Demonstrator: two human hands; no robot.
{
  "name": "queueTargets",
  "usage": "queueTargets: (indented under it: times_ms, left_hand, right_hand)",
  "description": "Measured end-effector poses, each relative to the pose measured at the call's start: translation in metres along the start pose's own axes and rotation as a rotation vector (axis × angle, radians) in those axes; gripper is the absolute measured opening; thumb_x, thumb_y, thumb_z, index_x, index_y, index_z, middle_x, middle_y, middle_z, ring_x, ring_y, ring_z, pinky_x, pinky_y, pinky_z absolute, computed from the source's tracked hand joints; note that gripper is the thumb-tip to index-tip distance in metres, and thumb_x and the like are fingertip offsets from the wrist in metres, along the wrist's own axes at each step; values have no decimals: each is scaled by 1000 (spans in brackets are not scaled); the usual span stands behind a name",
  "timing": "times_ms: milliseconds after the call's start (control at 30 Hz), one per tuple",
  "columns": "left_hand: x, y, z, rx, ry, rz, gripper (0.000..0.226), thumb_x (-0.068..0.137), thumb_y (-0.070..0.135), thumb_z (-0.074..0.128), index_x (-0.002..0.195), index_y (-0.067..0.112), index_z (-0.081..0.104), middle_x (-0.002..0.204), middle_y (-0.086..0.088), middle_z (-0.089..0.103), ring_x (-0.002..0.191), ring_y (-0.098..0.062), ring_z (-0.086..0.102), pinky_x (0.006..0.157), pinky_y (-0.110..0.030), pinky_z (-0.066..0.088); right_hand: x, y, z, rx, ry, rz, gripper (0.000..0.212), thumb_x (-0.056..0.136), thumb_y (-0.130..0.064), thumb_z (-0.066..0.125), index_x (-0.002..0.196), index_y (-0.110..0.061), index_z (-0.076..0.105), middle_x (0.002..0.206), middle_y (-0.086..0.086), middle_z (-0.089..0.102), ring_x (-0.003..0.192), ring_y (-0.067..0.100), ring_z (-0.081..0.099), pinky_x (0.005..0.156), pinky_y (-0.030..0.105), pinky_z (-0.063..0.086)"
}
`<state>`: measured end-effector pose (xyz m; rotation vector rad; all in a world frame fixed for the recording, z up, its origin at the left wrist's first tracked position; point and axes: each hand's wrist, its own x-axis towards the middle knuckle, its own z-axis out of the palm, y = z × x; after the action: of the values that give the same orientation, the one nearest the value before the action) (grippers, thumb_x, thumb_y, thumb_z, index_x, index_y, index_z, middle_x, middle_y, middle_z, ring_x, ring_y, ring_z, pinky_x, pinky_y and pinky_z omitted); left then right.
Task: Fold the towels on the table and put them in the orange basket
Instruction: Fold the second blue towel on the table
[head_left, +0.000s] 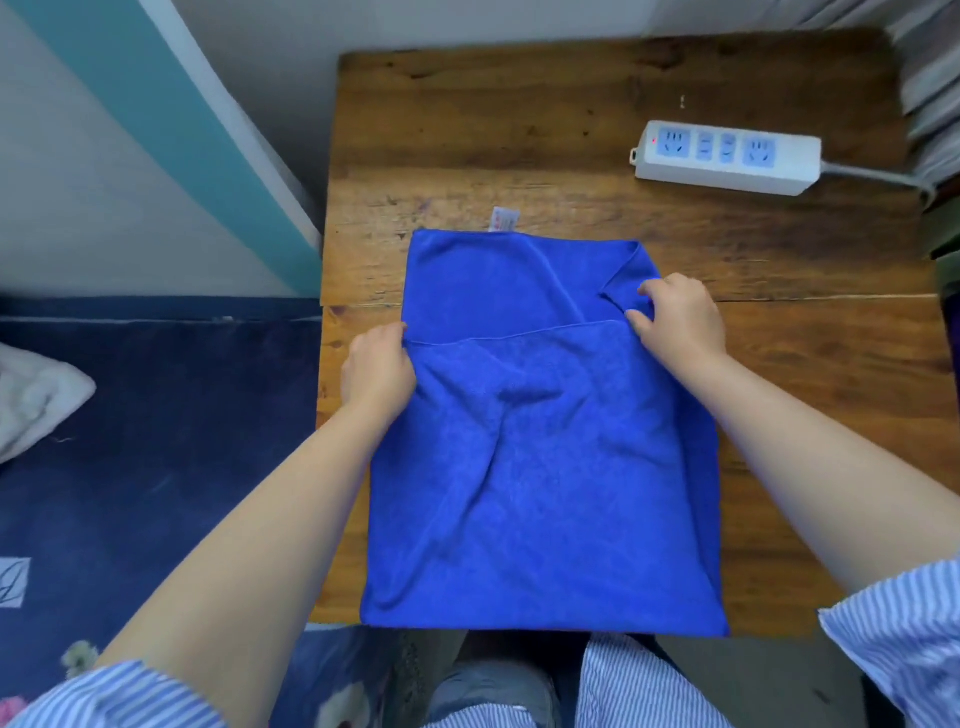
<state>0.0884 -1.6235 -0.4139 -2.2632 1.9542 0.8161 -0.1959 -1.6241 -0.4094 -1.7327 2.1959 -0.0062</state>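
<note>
Your left hand (379, 364) pinches the left end of the folded edge of the bright blue microfibre towel (540, 467), a little left of the middle of the frame; your right hand (680, 317) pinches the right end of the same edge, right of the middle, with the fingers curled into the cloth; the two hands are well apart, one at each side of the towel. The towel lies in the middle and lower middle of the frame on the brown wooden table (467, 130); its lower layer is brought up over the upper part, and the near end reaches the table edge at the bottom of the frame; a small white label (503, 218) shows at its far edge.

I judge that the first fold is in progress and not yet flat. The right far corner is turned over under your right hand; if you press now, this crease may stay inside the fold. There is a soft bulge in the middle of the upper layer; uneven pull from one hand may make the edges skew.

The white power strip (727, 156) lies in the upper right, well apart from the towel. The orange basket is not in view; you may need to look for it.
</note>
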Motion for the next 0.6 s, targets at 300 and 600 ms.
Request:
queueTargets:
  times_ms: [300,600]
  left_hand:
    - [11,8,14,338,1,-16,39,80,1,48,117,14,50,117,-9,52,112,-29,45,100,-38,29]
    - [14,16,2,470,-113,4,14,80,6,47,92,13,46,100,-8,61,101,-29,52,102,-39,25]
  right_hand:
    - [32,26,-8,50,80,-14,33,80,-15,43,97,4,65,102,24,61,97,40,56,75,40,43]
    - [16,31,-4,157,-19,-366,49,73,-18,37,109,5,61,105,23,65,104,40,57,92,36,40]
